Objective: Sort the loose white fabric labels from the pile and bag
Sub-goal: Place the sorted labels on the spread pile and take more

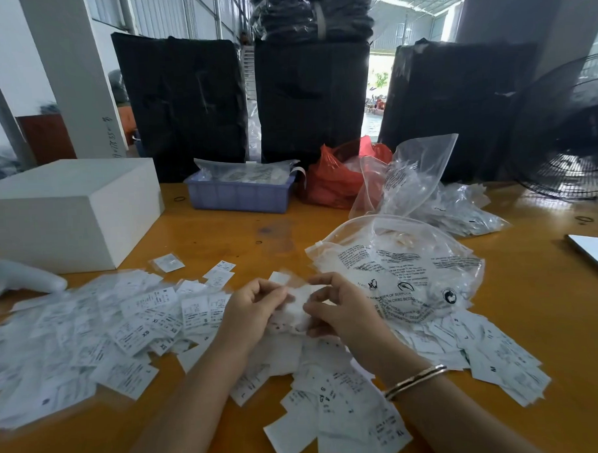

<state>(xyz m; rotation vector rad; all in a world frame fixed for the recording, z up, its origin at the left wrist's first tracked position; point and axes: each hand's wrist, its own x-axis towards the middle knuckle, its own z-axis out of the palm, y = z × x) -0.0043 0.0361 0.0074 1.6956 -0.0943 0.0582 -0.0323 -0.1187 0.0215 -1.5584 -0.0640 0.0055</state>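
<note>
On the left, the loose labels (90, 338) lie spread over the wooden table (534, 318), size marks such as XS showing on some. We would read that mark before lifting each one. At centre, our left hand (249, 305) and right hand (339, 310) curl their fingers round a small bunch of labels (299, 306), pinching it between them just above the pile. We should square the edges and keep one size per bunch. To the right, the clear printed bag (395, 266) lies open-mouthed, near enough to feed without reaching.
</note>
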